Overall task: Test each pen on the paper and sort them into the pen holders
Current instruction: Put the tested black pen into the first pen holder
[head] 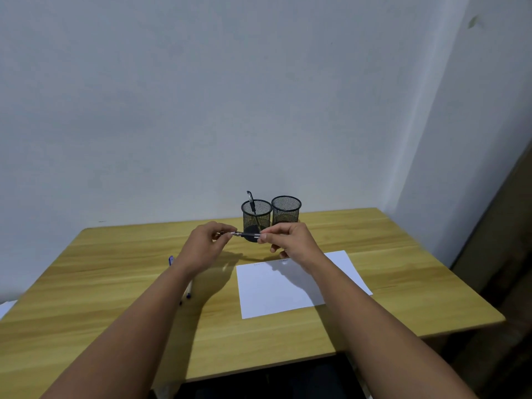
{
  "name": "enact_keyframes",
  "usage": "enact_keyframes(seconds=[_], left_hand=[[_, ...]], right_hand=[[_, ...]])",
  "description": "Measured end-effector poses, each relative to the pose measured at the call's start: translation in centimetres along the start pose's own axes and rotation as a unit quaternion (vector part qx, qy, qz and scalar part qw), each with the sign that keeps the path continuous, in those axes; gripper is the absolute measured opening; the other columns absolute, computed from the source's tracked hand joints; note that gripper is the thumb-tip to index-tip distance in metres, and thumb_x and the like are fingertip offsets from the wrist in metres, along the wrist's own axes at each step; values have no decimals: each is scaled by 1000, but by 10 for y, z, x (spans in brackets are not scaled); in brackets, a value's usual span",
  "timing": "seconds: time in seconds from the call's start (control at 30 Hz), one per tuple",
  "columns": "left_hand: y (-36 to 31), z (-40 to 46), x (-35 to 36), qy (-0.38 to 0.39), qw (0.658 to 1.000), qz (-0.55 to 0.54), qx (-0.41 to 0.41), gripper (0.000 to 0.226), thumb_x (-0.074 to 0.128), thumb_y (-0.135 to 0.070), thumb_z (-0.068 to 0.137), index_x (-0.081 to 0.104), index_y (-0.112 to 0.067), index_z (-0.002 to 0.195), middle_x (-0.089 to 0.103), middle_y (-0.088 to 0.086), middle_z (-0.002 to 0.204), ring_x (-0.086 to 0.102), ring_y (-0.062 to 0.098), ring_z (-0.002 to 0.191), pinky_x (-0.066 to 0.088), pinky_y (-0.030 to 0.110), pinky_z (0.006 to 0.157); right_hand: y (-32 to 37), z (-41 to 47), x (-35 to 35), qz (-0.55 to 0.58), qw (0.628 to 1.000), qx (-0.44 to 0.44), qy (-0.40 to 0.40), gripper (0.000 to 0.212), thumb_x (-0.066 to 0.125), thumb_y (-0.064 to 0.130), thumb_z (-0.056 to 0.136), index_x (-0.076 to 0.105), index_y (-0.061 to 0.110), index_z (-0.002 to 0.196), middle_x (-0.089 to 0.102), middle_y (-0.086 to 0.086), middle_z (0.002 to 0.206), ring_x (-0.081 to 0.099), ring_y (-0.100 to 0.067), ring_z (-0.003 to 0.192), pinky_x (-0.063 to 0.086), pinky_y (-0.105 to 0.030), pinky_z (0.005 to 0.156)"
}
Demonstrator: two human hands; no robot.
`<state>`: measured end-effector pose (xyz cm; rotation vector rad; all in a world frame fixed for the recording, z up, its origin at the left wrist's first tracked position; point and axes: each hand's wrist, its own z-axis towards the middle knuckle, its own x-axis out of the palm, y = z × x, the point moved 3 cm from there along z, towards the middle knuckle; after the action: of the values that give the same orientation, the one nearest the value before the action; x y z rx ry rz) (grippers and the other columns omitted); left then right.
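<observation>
Both hands (207,243) (288,240) pinch a pen (249,234) before two holders (257,216).

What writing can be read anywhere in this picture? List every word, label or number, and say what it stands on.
No text can be read.
Paper: faint marks near its far edge, too small and blurred to read.
Pen held by the left hand and the right hand: no legible print.
Pen in the left pen holder: no legible label.

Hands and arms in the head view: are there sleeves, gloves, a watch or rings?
None shows. The left hand and right hand are ungloved, with no ring or watch in sight, and both forearms are uncovered right down to the picture's bottom edge.
</observation>
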<state>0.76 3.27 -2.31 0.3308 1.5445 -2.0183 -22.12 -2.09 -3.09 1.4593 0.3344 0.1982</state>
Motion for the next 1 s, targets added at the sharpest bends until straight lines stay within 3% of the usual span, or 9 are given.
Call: enact_keyframes(seconds=[0.1, 0.23, 0.37, 0.57, 0.67, 0.8, 0.9, 1.0], left_hand=[[-11, -3, 1, 18, 995, -93, -27, 13, 71, -16, 93, 78, -18, 104, 78, 1, 89, 69, 6, 81, 50, 25, 78], [-24, -4, 1, 31, 979, -186, -80, 12, 73, -18, 92, 77, -11, 101, 78, 9, 93, 75, 17, 93, 56, 37, 91], [-31, 3, 5, 50, 977, -185, -92, 13, 72, -17, 93, 76, -7, 100, 78, 13, 92, 73, 17, 88, 56, 45, 96], [-42, 22, 4, 64, 982, -156, -85, 15, 70, -12, 93, 74, 2, 98, 74, 13, 82, 68, 18, 77, 54, 51, 97], [-46, 32, 2, 87, 988, -104, -76, 13, 72, -13, 92, 76, -3, 99, 76, 7, 79, 69, 9, 71, 55, 47, 94], [-56, 45, 1, 45, 988, -141, -53, 24, 73, -15, 91, 72, -15, 115, 77, 13, 97, 75, 18, 94, 55, 40, 90], [-50, 61, 5, -16, 988, -148, -45, 37, 66, -16, 94, 63, -21, 130, 75, 4, 106, 71, 18, 103, 57, 40, 93], [-28, 74, 17, -39, 994, -89, -55, 54, 62, -14, 92, 52, -24, 144, 66, 0, 125, 64, 17, 112, 54, 41, 96]], right_hand=[[1, -2, -1, 31, 999, 18, 20, 11, 82, 15, 93, 82, 7, 101, 83, -11, 98, 60, -8, 62, 41, -21, 53], [0, -5, -4, 108, 992, 53, 37, 5, 79, 8, 94, 82, 7, 98, 82, -11, 95, 60, -6, 61, 45, -18, 51], [1, -4, -3, 149, 987, 60, 32, 6, 75, 0, 95, 79, 3, 93, 80, -13, 85, 60, -6, 57, 49, -16, 49], [2, 3, -2, 172, 983, 58, 17, 2, 75, 2, 96, 77, 2, 96, 80, -13, 84, 61, -7, 55, 54, -16, 53], [3, 8, -4, 119, 991, 53, 30, 3, 78, 4, 95, 78, 5, 97, 81, -16, 92, 64, -11, 60, 56, -21, 57], [26, 22, -1, -34, 997, 32, 66, 15, 78, 5, 94, 74, 10, 107, 80, -21, 103, 72, -10, 70, 53, -18, 61], [53, 47, -4, -90, 996, -5, 22, 11, 78, 3, 94, 74, 8, 102, 78, -16, 93, 71, -5, 67, 49, -14, 58], [67, 79, -11, -125, 990, -44, -46, 17, 83, 3, 90, 73, 15, 83, 72, -5, 78, 67, -17, 72, 58, -29, 70]])
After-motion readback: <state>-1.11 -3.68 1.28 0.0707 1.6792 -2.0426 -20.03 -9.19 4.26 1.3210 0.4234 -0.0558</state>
